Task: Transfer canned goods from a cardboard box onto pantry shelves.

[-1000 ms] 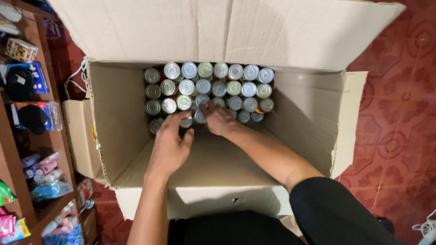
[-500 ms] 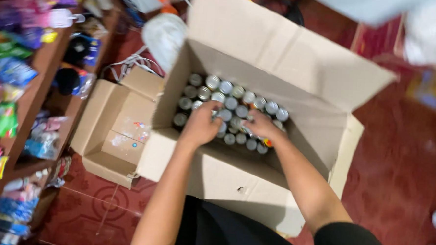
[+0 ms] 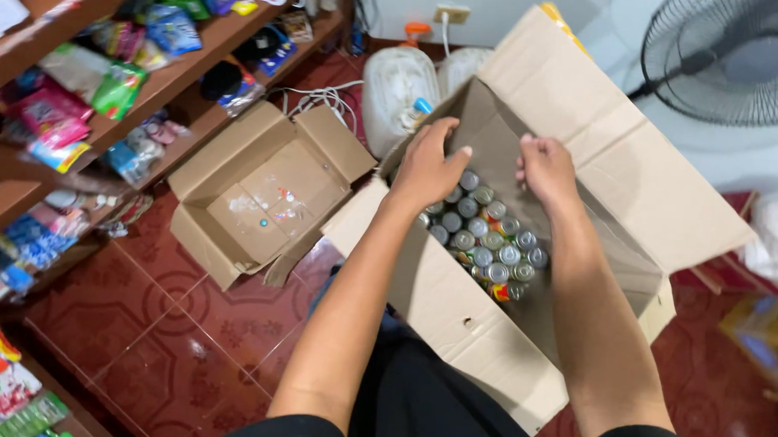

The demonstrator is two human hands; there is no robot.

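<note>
Both hands (image 3: 431,163) (image 3: 546,167) hover, empty, above silver-topped cans (image 3: 489,236) in cardboard box (image 3: 455,309).

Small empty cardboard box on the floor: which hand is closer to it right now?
Left. The left hand is over the near-left edge of the large box of cans, beside the small empty box. The right hand is farther off, over the cans' far side.

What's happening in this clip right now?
A person leans over a large open cardboard box packed with upright cans shown top-up. The left hand and the right hand hover just above the cans at the far end of the box; neither clearly holds anything. Beside it on the red tiled floor sits a smaller open box, nearly empty. Wooden shelves of packaged goods stand to the left, a fan behind.
</note>
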